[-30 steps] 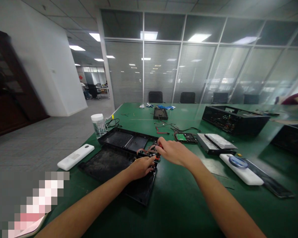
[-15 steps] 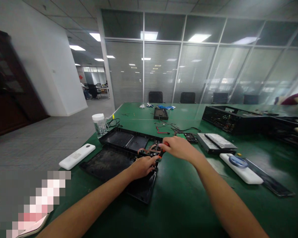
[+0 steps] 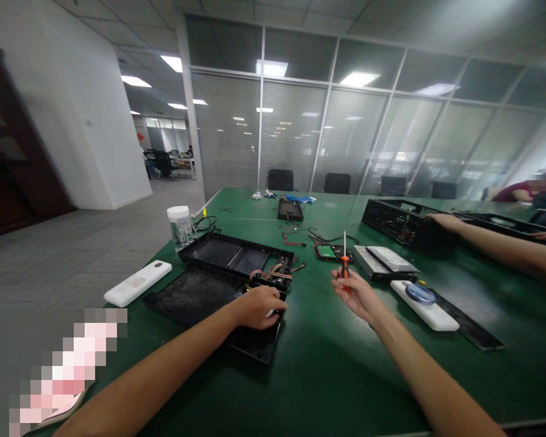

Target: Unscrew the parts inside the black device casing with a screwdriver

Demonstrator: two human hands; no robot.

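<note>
My right hand (image 3: 357, 296) holds a screwdriver (image 3: 345, 267) with an orange-and-black handle, its metal shaft pointing up, clear of the casing. My left hand (image 3: 261, 306) is closed at the right side of an opened black plastic casing. A small pale bit shows under its fingers; what they hold is mostly hidden. One flat part of the casing (image 3: 195, 295) lies nearer me, and a tray-like part (image 3: 216, 249) lies behind it. Several striped, reddish-brown wires (image 3: 273, 273) run out at the tray's right end, just beyond my left hand.
On the green table (image 3: 318, 376) are a jar (image 3: 179, 230), a white oblong device (image 3: 139, 283), a circuit board (image 3: 326, 250), a silver drive (image 3: 386, 261) and another white device with a blue disc (image 3: 420, 294). A co-worker's hand (image 3: 446, 221) rests on a black computer case (image 3: 391, 224).
My right hand has drawn the screwdriver away from the casing to the right and turned its tip up. My left hand stays at the casing. A co-worker's arm has reached in at right.
</note>
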